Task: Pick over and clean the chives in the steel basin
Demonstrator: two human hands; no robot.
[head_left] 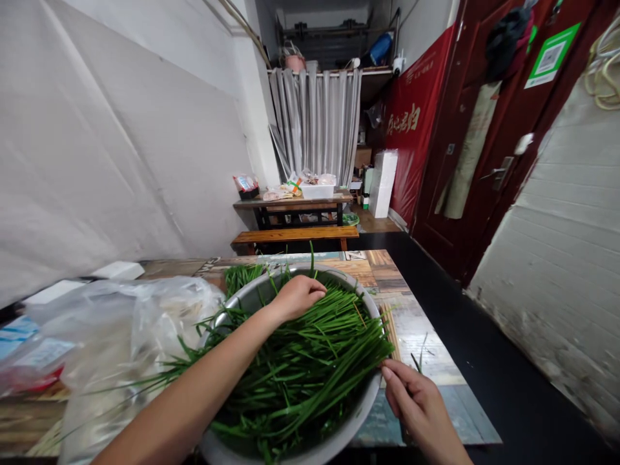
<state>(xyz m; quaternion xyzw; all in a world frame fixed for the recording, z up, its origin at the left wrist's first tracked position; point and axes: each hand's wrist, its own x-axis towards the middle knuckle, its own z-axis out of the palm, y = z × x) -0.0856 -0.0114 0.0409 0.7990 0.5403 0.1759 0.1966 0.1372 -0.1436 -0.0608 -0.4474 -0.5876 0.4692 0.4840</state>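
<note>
Deep green chives (300,361) fill a dull silver metal basin (361,403); the table (416,336) near right is a patchwork of brown and pale blue; far right, a red banner (411,123) carries gold lettering

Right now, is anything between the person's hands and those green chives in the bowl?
Nothing visible. The left hand already rests on the chives piled in the metal bowl, and the right hand touches the leaf tips at the bowl's right rim.
</note>
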